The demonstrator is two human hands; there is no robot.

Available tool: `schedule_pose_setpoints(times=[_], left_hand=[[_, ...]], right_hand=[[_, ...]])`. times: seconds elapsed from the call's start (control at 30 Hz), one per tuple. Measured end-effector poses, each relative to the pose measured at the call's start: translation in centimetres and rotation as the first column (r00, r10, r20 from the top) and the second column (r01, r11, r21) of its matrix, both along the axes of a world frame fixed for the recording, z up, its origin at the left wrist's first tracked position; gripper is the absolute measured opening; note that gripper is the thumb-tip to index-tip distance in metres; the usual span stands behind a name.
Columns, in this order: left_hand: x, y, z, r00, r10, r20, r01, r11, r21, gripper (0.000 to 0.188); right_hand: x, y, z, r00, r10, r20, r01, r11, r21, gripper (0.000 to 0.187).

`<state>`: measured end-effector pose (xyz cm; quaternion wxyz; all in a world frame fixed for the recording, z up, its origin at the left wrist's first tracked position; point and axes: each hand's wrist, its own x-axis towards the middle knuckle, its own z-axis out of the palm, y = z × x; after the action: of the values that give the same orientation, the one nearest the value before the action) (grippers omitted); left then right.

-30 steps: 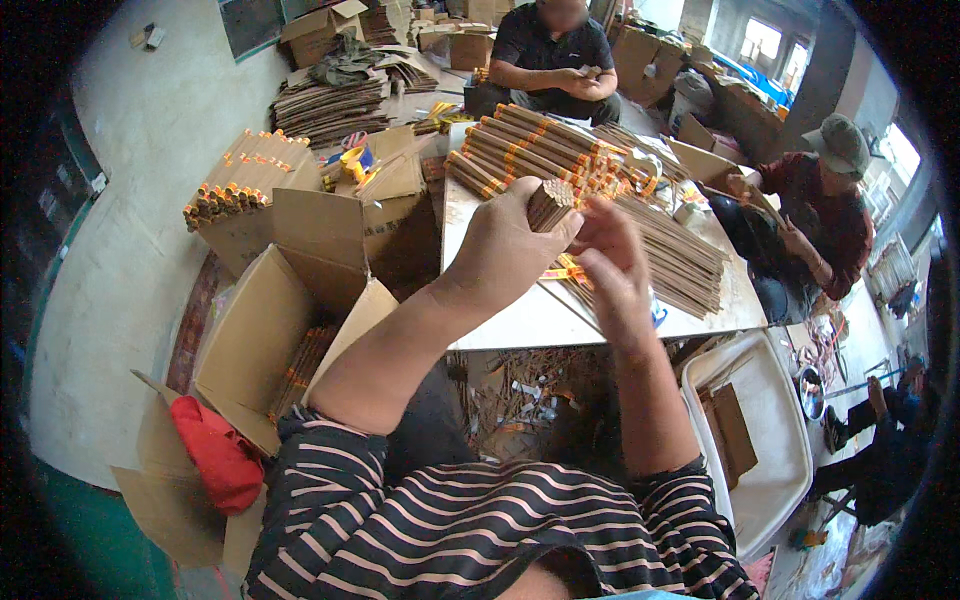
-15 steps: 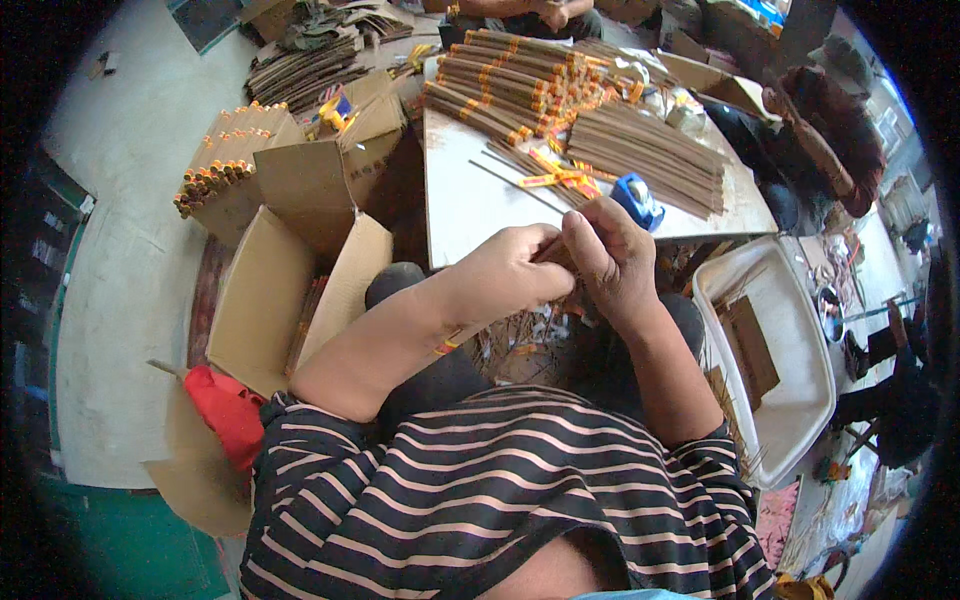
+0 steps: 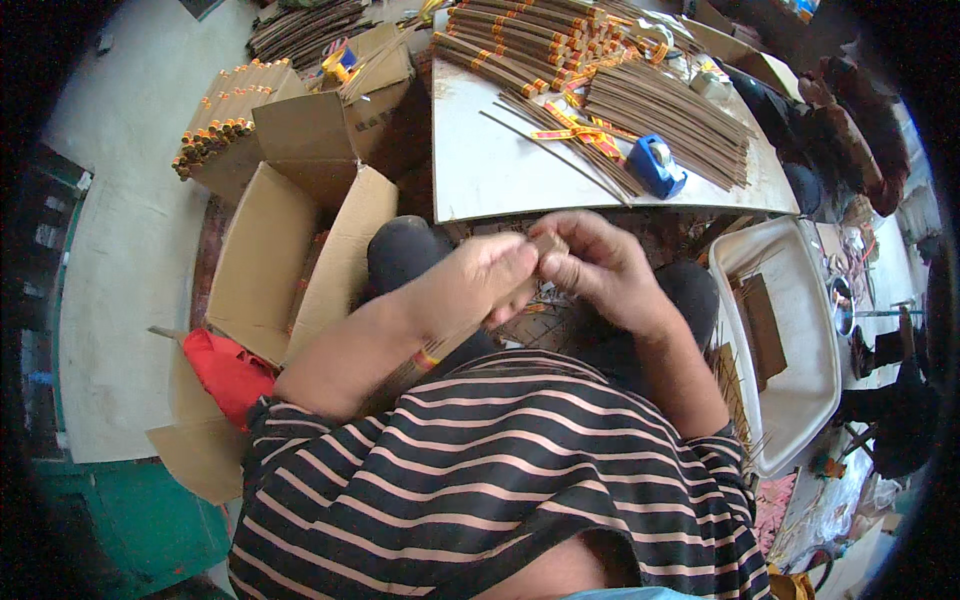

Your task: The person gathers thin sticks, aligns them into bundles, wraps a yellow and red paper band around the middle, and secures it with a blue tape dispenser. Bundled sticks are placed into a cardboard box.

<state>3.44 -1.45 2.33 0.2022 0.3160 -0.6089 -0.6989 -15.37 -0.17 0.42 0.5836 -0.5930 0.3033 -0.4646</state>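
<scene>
Over my lap, my left hand (image 3: pixel 475 285) is wrapped round a bundle of brown incense sticks (image 3: pixel 549 243). The bundle runs back beneath my left forearm, where a red and yellow band shows on it. My right hand (image 3: pixel 602 268) closes its thumb and fingers on the bundle's far end. Ahead on the white table (image 3: pixel 490 185) lie loose brown incense sticks (image 3: pixel 665 115), yellow and red paper strips (image 3: pixel 580 133) and a blue tape dispenser (image 3: pixel 655 167). Banded incense bundles (image 3: pixel 520 45) are piled behind them.
An open cardboard box (image 3: pixel 265 260) stands at my left, with a red cloth (image 3: pixel 225 370) by it. More banded bundles (image 3: pixel 240 105) are stacked beyond. At my right is a white plastic tub (image 3: pixel 815 370) holding cardboard. Another person (image 3: pixel 850 130) sits at the far right.
Both hands have come back from the table edge toward my body, and the bundle's end now shows between them. The view has shifted, so the table appears higher up.
</scene>
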Motion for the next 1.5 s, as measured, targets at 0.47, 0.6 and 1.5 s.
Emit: schedule_pose_setpoints(times=[0.47, 0.6, 1.5], left_hand=[[1.8, -1.4, -4.8, 0.98, 0.03, -0.198, 0.032, 0.952, 0.304, 0.044], [2.4, -2.6, -6.0, 0.987, 0.077, -0.142, -0.033, 0.956, 0.29, 0.044], [3.5, -3.3, -5.7, 0.994, 0.099, -0.054, -0.082, 0.962, 0.262, 0.04]], right_hand=[[0.6, -4.1, -2.0, 0.959, 0.231, -0.162, -0.202, 0.964, 0.175, 0.026], [-0.6, -11.4, -4.5, 0.935, -0.126, -0.333, 0.157, 0.985, 0.066, 0.027], [-2.8, -21.9, -3.1, 0.947, -0.227, -0.227, 0.257, 0.96, 0.112, 0.028]])
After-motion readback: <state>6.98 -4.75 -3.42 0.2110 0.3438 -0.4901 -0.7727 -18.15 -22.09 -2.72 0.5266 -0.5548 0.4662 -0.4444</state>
